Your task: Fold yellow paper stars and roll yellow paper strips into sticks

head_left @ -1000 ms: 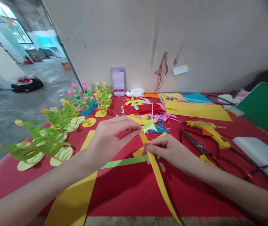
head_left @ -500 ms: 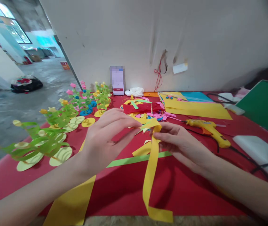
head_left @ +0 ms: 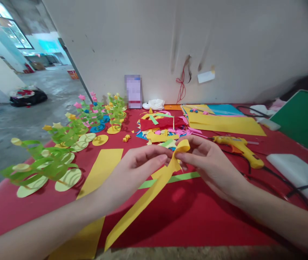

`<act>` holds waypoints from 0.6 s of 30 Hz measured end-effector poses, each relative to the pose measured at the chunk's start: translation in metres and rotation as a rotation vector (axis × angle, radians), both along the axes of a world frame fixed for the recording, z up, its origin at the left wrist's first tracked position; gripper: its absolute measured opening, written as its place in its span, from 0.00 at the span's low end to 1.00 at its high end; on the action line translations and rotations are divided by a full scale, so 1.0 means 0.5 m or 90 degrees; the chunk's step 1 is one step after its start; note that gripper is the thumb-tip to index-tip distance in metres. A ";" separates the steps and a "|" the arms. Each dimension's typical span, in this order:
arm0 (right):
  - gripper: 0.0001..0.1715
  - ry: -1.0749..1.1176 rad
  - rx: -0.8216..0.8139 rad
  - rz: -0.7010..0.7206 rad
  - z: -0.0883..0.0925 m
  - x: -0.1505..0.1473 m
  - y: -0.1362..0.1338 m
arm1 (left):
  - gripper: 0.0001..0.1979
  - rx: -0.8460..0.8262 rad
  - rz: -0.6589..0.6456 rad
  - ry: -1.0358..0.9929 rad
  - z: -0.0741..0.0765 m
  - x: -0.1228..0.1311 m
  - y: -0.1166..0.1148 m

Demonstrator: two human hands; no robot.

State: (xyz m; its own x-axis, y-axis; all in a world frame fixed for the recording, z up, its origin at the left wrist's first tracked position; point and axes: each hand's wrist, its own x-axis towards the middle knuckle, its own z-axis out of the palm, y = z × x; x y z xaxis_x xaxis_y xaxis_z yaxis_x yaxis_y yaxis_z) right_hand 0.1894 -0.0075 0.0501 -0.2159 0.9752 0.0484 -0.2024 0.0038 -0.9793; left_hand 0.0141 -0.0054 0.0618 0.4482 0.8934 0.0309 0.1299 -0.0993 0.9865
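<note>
Both hands pinch the top of a long yellow paper strip point(head_left: 140, 206) above a red table point(head_left: 197, 216). My left hand point(head_left: 135, 173) grips the strip from the left with thumb and fingers closed. My right hand point(head_left: 210, 164) pinches the looped end point(head_left: 182, 146) from the right. The strip's free tail hangs down and left toward the table's near edge. A green paper strip point(head_left: 170, 179) lies flat on the table under the hands.
Green paper plants on pale discs point(head_left: 43, 164) stand along the left edge. A wide yellow strip point(head_left: 100, 169) lies flat at left. Paper scraps point(head_left: 162, 126) pile in the middle, coloured sheets point(head_left: 224, 122) behind. A yellow glue gun point(head_left: 237, 146) with cords, a white object point(head_left: 297, 173) and a green board point(head_left: 302, 122) are at right.
The strip's tail swung from hanging straight down to slanting left. The loop at its top was folded over tighter, and both hands came closer together.
</note>
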 end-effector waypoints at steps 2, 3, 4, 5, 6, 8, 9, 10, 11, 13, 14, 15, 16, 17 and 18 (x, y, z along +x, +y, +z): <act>0.08 -0.032 0.006 0.004 0.003 -0.001 -0.003 | 0.05 -0.023 -0.005 -0.011 0.000 0.003 -0.001; 0.09 -0.050 0.005 0.007 0.005 -0.002 -0.004 | 0.05 -0.032 -0.009 -0.017 0.000 0.005 -0.001; 0.10 -0.070 0.006 0.009 0.008 -0.004 -0.006 | 0.04 -0.042 -0.015 -0.024 -0.001 0.006 -0.001; 0.11 -0.090 0.009 0.011 0.011 -0.006 -0.008 | 0.03 -0.052 -0.017 -0.034 -0.001 0.008 0.000; 0.11 -0.114 0.017 0.013 0.014 -0.008 -0.010 | 0.02 -0.061 -0.017 -0.044 -0.002 0.009 0.001; 0.13 -0.177 0.032 0.019 0.020 -0.013 -0.014 | 0.02 -0.076 -0.003 -0.062 -0.003 0.009 0.005; 0.13 -0.212 0.043 0.021 0.021 -0.016 -0.016 | 0.02 -0.081 0.009 -0.068 -0.003 0.008 0.007; 0.13 -0.247 0.054 0.022 0.022 -0.018 -0.018 | 0.01 -0.085 0.020 -0.070 -0.003 0.007 0.008; 0.12 -0.280 0.068 0.022 0.023 -0.019 -0.020 | 0.01 -0.087 0.026 -0.068 -0.003 0.007 0.010; 0.07 -0.322 0.102 0.024 0.022 -0.021 -0.023 | 0.02 -0.083 0.030 -0.051 -0.002 0.006 0.011; 0.05 -0.334 0.120 0.025 0.021 -0.021 -0.024 | 0.03 -0.076 0.031 -0.041 -0.002 0.005 0.011; 0.03 -0.341 0.132 0.026 0.021 -0.020 -0.025 | 0.03 -0.068 0.032 -0.033 -0.002 0.005 0.010; 0.03 -0.345 0.136 0.031 0.021 -0.020 -0.026 | 0.03 -0.060 0.033 -0.026 -0.002 0.005 0.010; 0.03 -0.346 0.134 0.039 0.022 -0.019 -0.027 | 0.04 -0.051 0.034 -0.021 -0.002 0.004 0.009; 0.04 -0.346 0.126 0.048 0.024 -0.019 -0.028 | 0.05 -0.043 0.032 -0.016 -0.002 0.004 0.009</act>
State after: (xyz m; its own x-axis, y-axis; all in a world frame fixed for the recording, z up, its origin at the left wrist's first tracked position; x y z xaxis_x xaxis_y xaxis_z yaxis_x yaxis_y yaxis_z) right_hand 0.1801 -0.0217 0.0619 -0.3291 0.9399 0.0915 0.3216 0.2026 -0.9249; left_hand 0.0162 -0.0007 0.0610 0.4024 0.9152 -0.0194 0.1075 -0.0262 0.9939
